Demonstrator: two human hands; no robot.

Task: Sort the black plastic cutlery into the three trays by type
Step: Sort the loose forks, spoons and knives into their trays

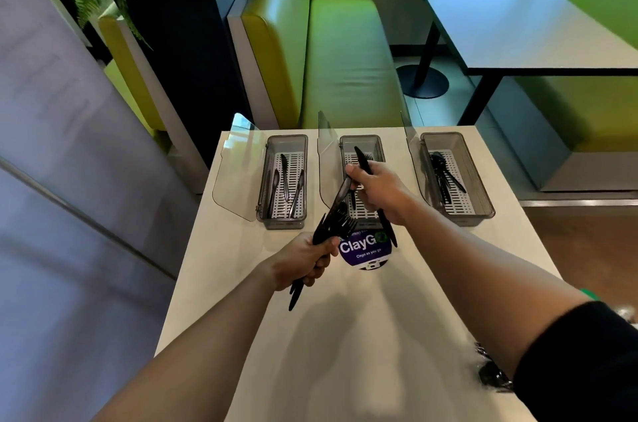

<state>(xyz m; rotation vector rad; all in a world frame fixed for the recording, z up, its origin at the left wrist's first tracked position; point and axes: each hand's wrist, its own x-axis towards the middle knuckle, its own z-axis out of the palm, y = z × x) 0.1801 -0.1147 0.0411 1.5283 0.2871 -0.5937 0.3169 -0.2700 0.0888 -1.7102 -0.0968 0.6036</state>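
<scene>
Three grey trays with open clear lids stand in a row at the table's far end. The left tray (303, 142) holds three black knives (284, 176). The middle tray (379, 145) holds forks, mostly hidden by my right hand. The right tray (464, 149) holds several black spoons (443, 173). My left hand (303, 262) grips a bunch of black cutlery (336, 219) with fork tines showing. My right hand (374, 185) hovers over the middle tray, shut on black cutlery pieces (362, 159), one long piece hanging down and another touching the bunch.
A round purple "ClayGo" sticker (362, 252) lies on the white table (345, 335). More black cutlery (492, 373) lies at the table's right edge beside my right sleeve. A green bench, a grey wall panel and a second table stand beyond.
</scene>
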